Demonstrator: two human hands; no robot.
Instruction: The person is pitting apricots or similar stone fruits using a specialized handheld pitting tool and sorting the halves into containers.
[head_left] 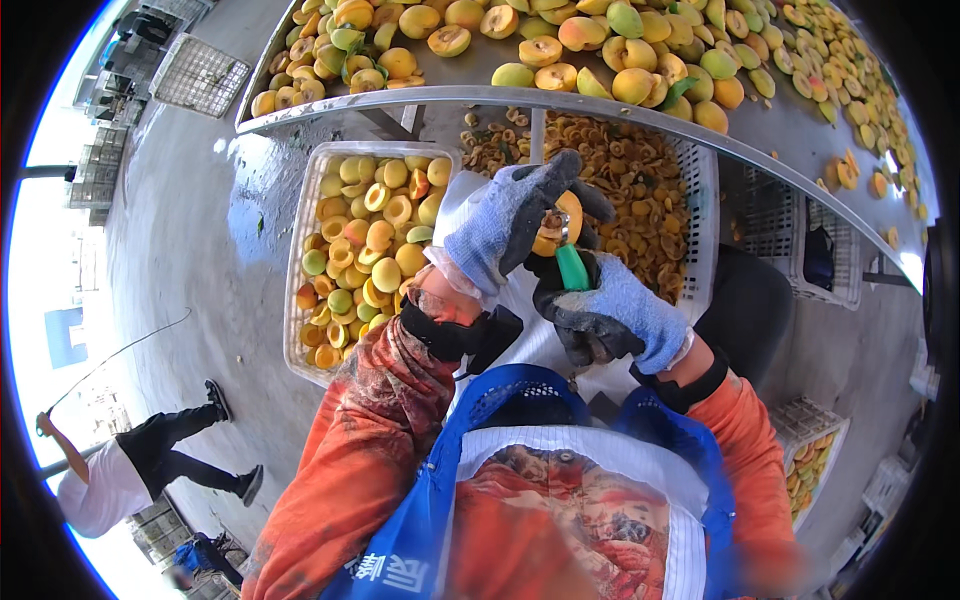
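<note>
My left hand [505,225], in a blue and dark grey work glove, grips a halved yellow peach [568,214] with its cut face toward me. A similar glove covers my right hand [620,308], closed around the green handle of a pitting spoon [572,268]. The spoon's metal tip meets the cut flesh, by the brown pit area. Below to the left stands a white crate [296,300] of halved and whole peaches. Under and beyond my hands, another white crate [706,215] holds many brownish pits and scraps.
A metal sorting table [440,97] heaped with whole and cut peaches spans the far side. An overturned-looking white crate [200,75] sits far left. At left a person [150,465] walks with a thin rod or cord. More crates [830,250] stand right; one with fruit [815,460] is lower right.
</note>
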